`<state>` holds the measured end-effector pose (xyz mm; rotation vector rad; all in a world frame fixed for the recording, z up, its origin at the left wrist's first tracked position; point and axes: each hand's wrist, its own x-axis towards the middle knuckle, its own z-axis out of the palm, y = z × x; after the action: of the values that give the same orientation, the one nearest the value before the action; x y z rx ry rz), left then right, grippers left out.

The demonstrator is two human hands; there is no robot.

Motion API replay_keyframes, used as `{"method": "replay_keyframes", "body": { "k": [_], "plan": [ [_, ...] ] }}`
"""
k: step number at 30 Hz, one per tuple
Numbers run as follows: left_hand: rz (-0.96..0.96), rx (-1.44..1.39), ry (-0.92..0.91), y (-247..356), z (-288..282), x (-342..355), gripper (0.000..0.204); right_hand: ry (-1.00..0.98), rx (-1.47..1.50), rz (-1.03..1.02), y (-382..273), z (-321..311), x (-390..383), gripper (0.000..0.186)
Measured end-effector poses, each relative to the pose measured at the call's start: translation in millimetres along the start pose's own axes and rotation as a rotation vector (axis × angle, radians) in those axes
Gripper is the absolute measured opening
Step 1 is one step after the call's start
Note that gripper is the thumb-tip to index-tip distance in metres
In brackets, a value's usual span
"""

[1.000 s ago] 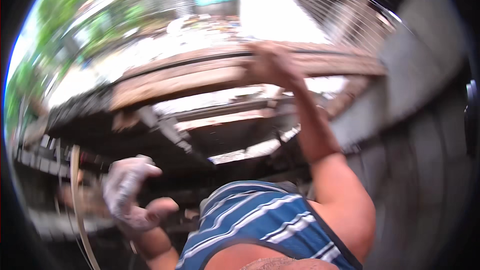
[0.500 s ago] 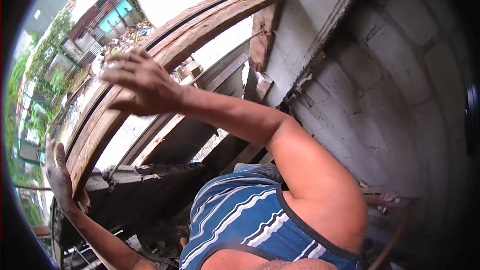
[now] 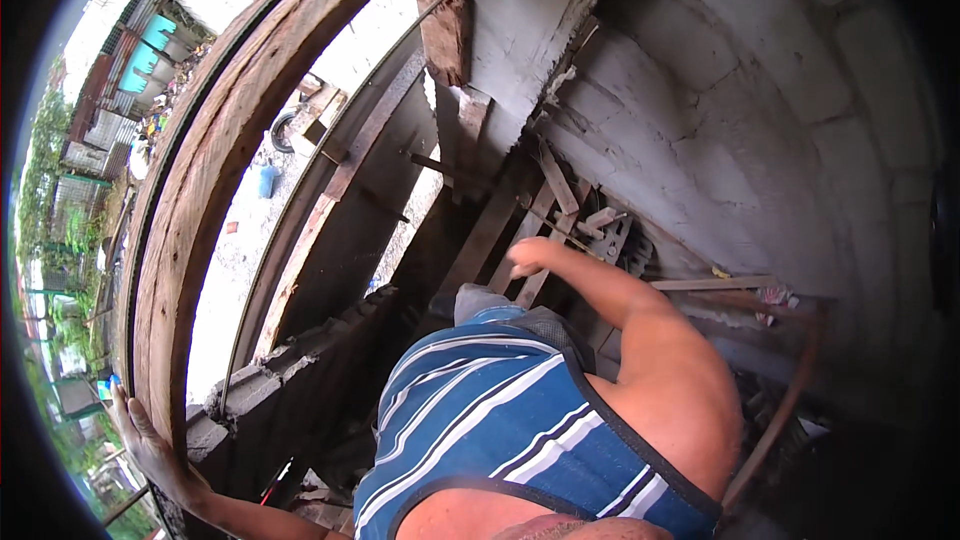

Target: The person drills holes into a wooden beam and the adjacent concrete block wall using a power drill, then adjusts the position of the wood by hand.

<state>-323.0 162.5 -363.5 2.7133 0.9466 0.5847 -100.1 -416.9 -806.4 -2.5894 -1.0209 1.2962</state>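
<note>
My left hand (image 3: 150,440) is at the lower left, next to the lower end of a long wooden beam (image 3: 215,165). Its fingers are stretched out along the beam's outer side. A small blue patch (image 3: 114,380) shows at the fingertips; whether it touches them I cannot tell. My right hand (image 3: 528,257) hangs low in front of my body, above dark boards. Its fingers are curled in, and nothing shows in them. A black strip (image 3: 172,155) runs along the beam's outer edge.
On the right rises a grey block wall (image 3: 740,130). A wooden post (image 3: 443,25) meets the beam frame. Loose wood pieces (image 3: 560,180) lie low by the wall, and a broken block ledge (image 3: 255,390) runs below the opening. Outside are a tire (image 3: 284,130) and a blue container (image 3: 265,180).
My right hand has dropped from beside the beam, down and to the right, its fingers going from spread to curled. My left hand is lower in the picture. The view has shifted.
</note>
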Motion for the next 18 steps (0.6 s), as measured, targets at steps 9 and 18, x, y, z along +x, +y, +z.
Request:
{"method": "replay_keyframes", "body": {
  "k": [9, 18],
  "plan": [
    [0.052, -0.084, 0.099, 2.5, 4.1, -3.7, 0.053, -0.330, 0.194, 0.494, 71.8, 49.4, -43.0, 0.052],
    [0.034, -0.339, 0.228, -39.7, 13.5, -12.9, 0.010, 0.155, 0.219, 0.013, 7.3, -44.8, 90.8, 0.047]
  ]
}}
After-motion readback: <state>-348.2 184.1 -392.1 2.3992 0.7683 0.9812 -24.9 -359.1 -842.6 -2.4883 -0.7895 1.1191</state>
